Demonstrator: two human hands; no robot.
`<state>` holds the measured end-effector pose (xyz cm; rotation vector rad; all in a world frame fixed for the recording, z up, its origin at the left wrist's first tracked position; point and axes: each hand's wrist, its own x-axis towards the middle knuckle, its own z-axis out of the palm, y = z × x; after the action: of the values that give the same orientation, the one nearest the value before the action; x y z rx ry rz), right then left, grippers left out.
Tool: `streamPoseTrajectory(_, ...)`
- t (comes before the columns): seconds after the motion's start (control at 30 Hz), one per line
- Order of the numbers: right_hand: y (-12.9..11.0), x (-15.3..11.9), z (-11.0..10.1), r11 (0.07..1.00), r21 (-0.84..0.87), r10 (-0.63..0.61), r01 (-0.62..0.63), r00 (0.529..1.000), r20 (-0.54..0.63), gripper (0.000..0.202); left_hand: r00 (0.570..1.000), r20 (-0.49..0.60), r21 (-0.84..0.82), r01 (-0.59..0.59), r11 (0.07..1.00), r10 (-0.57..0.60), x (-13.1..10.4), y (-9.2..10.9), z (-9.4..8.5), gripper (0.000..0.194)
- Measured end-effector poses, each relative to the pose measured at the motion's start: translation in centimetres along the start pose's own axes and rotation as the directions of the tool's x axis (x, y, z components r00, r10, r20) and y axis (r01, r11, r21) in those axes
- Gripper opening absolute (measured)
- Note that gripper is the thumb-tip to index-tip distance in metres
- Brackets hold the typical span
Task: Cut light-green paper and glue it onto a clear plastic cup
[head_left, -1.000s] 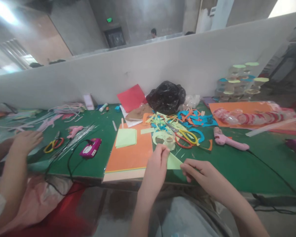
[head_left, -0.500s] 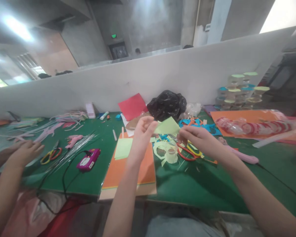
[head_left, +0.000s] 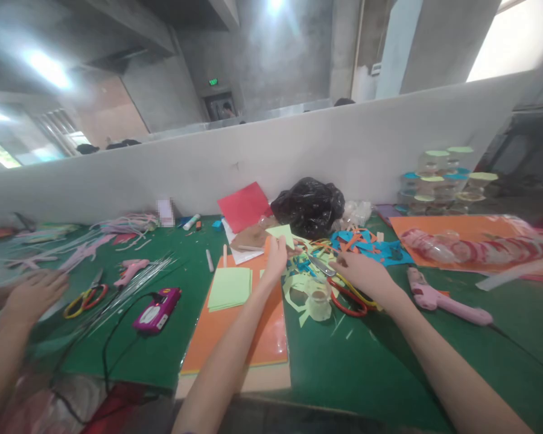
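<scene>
My left hand (head_left: 277,256) pinches a light green paper piece (head_left: 281,234) above the top of the orange sheets (head_left: 262,337). To its right, my right hand (head_left: 359,271) is over the handles of the red and yellow scissors (head_left: 350,298); its fingertips are bent down near them, and its grip is not clear. The scissor blades (head_left: 320,265) point up and left over blue and green scraps. A stack of green paper squares (head_left: 230,288) rests on the orange sheets. Green cut scraps (head_left: 301,292) and a small clear cup (head_left: 319,305) lie below the blades.
A black plastic bag (head_left: 308,205) and a red sheet (head_left: 244,207) stand by the partition. Pink glue gun (head_left: 447,304) and its cord are at right. Stacked clear cups (head_left: 443,184) stand behind. Another person's hands (head_left: 36,295) are at left, near scissors (head_left: 85,299) and a purple box (head_left: 157,310).
My right hand has let go of the green paper and moved down to the scissors. My left hand keeps the paper, now lower and further left. The view has tilted up slightly.
</scene>
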<state>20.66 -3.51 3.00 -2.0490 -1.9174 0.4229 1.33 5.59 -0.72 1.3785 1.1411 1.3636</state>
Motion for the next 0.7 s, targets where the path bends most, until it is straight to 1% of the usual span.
streamPoseTrajectory(0.07,0.6,-0.4,0.4,0.995,-0.095,0.037,-0.033,0.998,0.042,0.03,0.999,0.039,-0.012,0.02,1.0,-0.02,0.0,-1.5,-0.5,0.024)
streamPoseTrajectory(0.13,1.0,-0.8,0.8,0.983,-0.177,0.063,-0.048,0.995,0.08,0.029,0.998,0.055,-0.019,0.028,0.999,-0.027,-0.2,-2.4,-0.7,0.021)
streamPoseTrajectory(0.27,1.7,-1.1,1.9,0.961,-0.275,0.082,-0.032,0.982,0.172,0.026,0.997,0.068,-0.002,0.024,1.0,-0.024,-0.5,-2.6,-0.5,0.021)
streamPoseTrajectory(0.37,1.9,-1.1,2.7,0.955,-0.296,0.045,0.011,0.982,0.181,0.023,0.996,0.091,0.017,0.011,1.0,-0.012,-0.6,-2.4,-0.3,0.022)
streamPoseTrajectory(0.43,1.9,-0.9,2.9,0.958,-0.285,0.032,0.02,0.984,0.177,0.02,0.995,0.103,0.026,-0.004,1.0,0.001,-0.6,-2.2,-0.3,0.022)
streamPoseTrajectory(0.53,1.9,-0.5,2.8,0.975,-0.223,0.046,-0.01,0.986,0.16,0.023,0.994,0.107,0.028,-0.023,0.999,0.02,-0.7,-1.9,-0.2,0.02)
streamPoseTrajectory(0.6,2.2,-0.2,2.5,0.99,-0.14,0.048,-0.028,0.989,0.141,0.028,0.996,0.085,0.022,-0.037,0.999,0.035,-0.7,-1.8,-0.3,0.019)
streamPoseTrajectory(0.7,3.0,0.5,2.3,0.999,0.017,0.045,-0.047,0.994,0.1,0.032,0.998,0.022,-0.006,-0.065,0.998,0.065,-0.8,-1.8,-0.5,0.019)
